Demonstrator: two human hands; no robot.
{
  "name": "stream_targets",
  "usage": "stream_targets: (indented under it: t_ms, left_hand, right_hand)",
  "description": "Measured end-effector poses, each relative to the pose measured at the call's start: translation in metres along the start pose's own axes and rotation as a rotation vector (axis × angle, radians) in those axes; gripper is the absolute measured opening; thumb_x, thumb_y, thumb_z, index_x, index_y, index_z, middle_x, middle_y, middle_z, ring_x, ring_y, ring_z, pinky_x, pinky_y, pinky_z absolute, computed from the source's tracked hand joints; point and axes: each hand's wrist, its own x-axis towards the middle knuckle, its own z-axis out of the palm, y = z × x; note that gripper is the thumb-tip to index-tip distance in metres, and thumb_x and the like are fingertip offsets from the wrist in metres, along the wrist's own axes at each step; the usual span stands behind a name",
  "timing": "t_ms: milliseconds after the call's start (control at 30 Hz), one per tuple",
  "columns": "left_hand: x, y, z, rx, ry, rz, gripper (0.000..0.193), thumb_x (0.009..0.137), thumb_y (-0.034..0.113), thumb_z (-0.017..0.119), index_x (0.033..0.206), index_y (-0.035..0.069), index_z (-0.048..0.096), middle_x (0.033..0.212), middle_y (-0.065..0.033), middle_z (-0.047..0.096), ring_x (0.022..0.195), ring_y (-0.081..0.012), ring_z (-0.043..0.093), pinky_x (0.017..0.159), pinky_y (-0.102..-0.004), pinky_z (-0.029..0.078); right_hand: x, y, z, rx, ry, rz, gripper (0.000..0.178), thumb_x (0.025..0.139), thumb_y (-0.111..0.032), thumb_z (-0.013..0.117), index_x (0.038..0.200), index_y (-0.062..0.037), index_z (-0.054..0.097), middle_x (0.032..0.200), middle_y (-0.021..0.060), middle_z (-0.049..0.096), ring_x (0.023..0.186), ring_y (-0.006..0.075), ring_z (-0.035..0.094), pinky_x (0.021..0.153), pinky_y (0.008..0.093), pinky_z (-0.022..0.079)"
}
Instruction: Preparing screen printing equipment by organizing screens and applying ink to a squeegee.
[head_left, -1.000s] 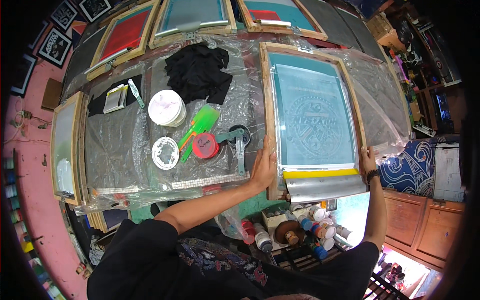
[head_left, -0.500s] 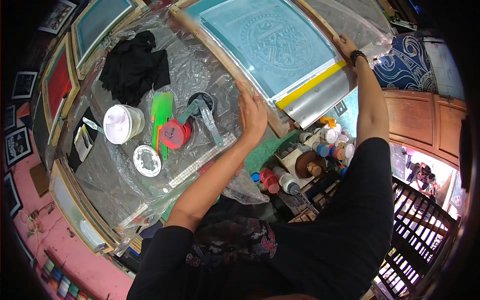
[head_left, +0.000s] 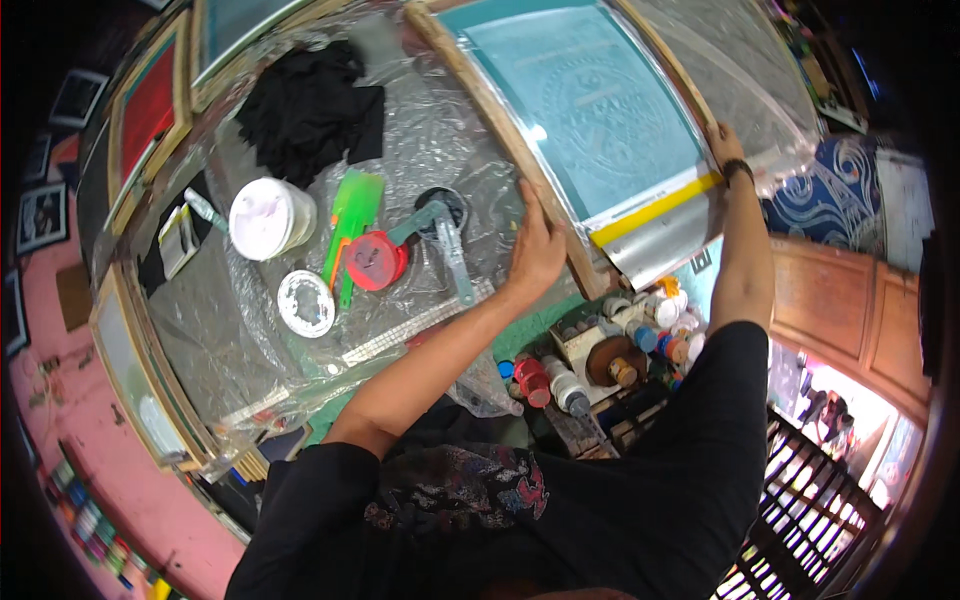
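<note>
A wooden screen printing frame (head_left: 497, 125) with teal mesh (head_left: 620, 110) lies at the far right of the plastic-covered table, a faint round emblem showing in the mesh. My left hand (head_left: 538, 245) grips its left rail near the front corner, fingers along the wood. On the opposite rail, my right hand (head_left: 725, 148) is closed around the edge, a dark beaded bracelet at the wrist. Between the hands, a yellow strip (head_left: 655, 210) and a bare metal plate (head_left: 668, 245) cross the near end. What lies under the frame is mostly hidden.
Left of the frame are a red-lidded tub (head_left: 376, 262), a green squeegee (head_left: 357, 212), a dark ink pot (head_left: 452, 207) with spatulas, a white tub (head_left: 270, 218), its lid (head_left: 306, 304) and black cloth (head_left: 310, 110). Below the table edge stand several ink bottles (head_left: 568, 385).
The view has turned, so the table and its things sit farther right in the picture. Both hands stay on the frame's side rails.
</note>
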Motion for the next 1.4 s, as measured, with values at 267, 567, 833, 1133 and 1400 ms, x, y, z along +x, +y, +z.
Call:
stream_targets:
  t_ms: [267,567,833,1133,1400]
  left_hand:
    - [-0.077,0.001,-0.038,-0.004,-0.07,0.102,0.08,0.1,0.026,0.054,0.158,-0.002,0.006,0.148,-0.0356,0.04,0.137,-0.0434,0.045,0.114,-0.0458,0.036]
    - [-0.239,-0.019,-0.269,-0.138,-0.571,0.036,0.049,0.102,0.03,0.057,0.142,0.003,0.05,0.123,-0.0182,0.065,0.111,-0.0291,0.065,0.095,-0.0394,0.051]
    - [-0.393,-0.051,-0.487,-0.247,-0.29,0.257,0.041,0.101,0.024,0.059,0.136,0.004,0.057,0.107,-0.0148,0.07,0.095,-0.0202,0.068,0.086,-0.0351,0.054]
    - [-0.607,-0.12,-0.774,-0.291,0.309,0.194,0.038,0.103,0.022,0.059,0.137,0.007,0.058,0.118,-0.0068,0.067,0.11,-0.0146,0.062,0.098,-0.033,0.051]
    - [-0.765,-0.253,-0.954,0.19,1.358,-0.114,0.033,0.095,0.013,0.06,0.126,0.004,0.065,0.103,-0.0109,0.067,0.094,-0.0186,0.065,0.086,-0.0331,0.051]
  right_hand:
    - [-0.017,0.016,-0.05,0.184,0.139,-0.089,0.055,0.098,-0.037,0.054,0.144,-0.0063,0.049,0.132,0.0234,0.062,0.121,0.0369,0.06,0.103,0.0419,0.045]
    - [-0.149,-0.185,-0.143,0.301,0.261,-0.384,0.05,0.105,-0.036,0.051,0.139,0.0017,0.054,0.136,0.0221,0.06,0.124,0.0291,0.06,0.107,0.0357,0.044]
    - [-0.464,-0.462,-0.152,0.83,0.141,-0.487,0.046,0.107,-0.03,0.049,0.14,0.0023,0.052,0.126,0.0196,0.063,0.115,0.0265,0.063,0.1,0.0372,0.051]
    - [-0.741,-0.673,0.075,1.076,-0.433,-0.329,0.046,0.104,-0.032,0.056,0.137,-0.0007,0.054,0.12,0.0147,0.065,0.111,0.025,0.063,0.095,0.0382,0.051]
    - [-0.927,-0.863,0.191,0.889,-1.121,-0.409,0.045,0.104,-0.024,0.055,0.145,-0.0099,0.044,0.114,0.0138,0.067,0.09,0.0181,0.068,0.076,0.0312,0.056]
